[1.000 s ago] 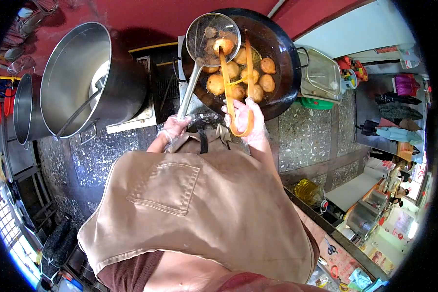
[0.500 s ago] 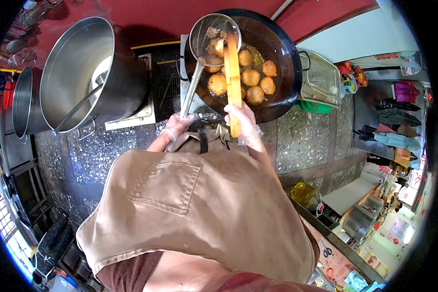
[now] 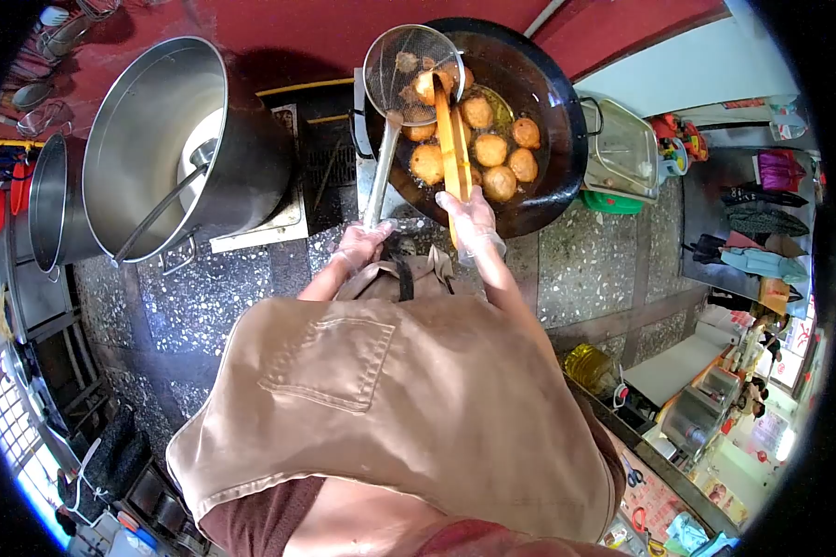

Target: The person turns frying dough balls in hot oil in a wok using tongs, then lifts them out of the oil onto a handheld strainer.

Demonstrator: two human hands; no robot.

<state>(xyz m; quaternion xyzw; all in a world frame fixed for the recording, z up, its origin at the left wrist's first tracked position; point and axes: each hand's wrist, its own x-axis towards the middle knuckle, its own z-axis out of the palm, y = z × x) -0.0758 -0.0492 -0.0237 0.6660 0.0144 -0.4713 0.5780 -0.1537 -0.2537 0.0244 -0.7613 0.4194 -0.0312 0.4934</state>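
Note:
My left hand (image 3: 362, 247), in a clear plastic glove, is closed round the handle of a wire-mesh skimmer (image 3: 395, 56). The skimmer's basket is over the left side of a dark wok (image 3: 567, 167), with a few brown fried pieces in or under the mesh. My gloved right hand (image 3: 471, 221) grips long wooden tongs (image 3: 452, 148). Their tips meet a golden fried ball (image 3: 429, 87) at the skimmer; whether they pinch it I cannot tell. Several more fried balls (image 3: 490, 149) float in the oil (image 3: 502, 102) beside the tongs.
A tall steel pot (image 3: 149, 121) with a ladle (image 3: 163, 212) in it stands left of the wok. A clear plastic bin (image 3: 622, 153) adjoins the wok's right side. Behind on the right are an oil jug (image 3: 587, 368) and scissors (image 3: 633, 473) on a counter.
The tongs' tips have drawn back towards me, to the fried ball at the skimmer, and the two arms now show apart. The whole view has shifted slightly.

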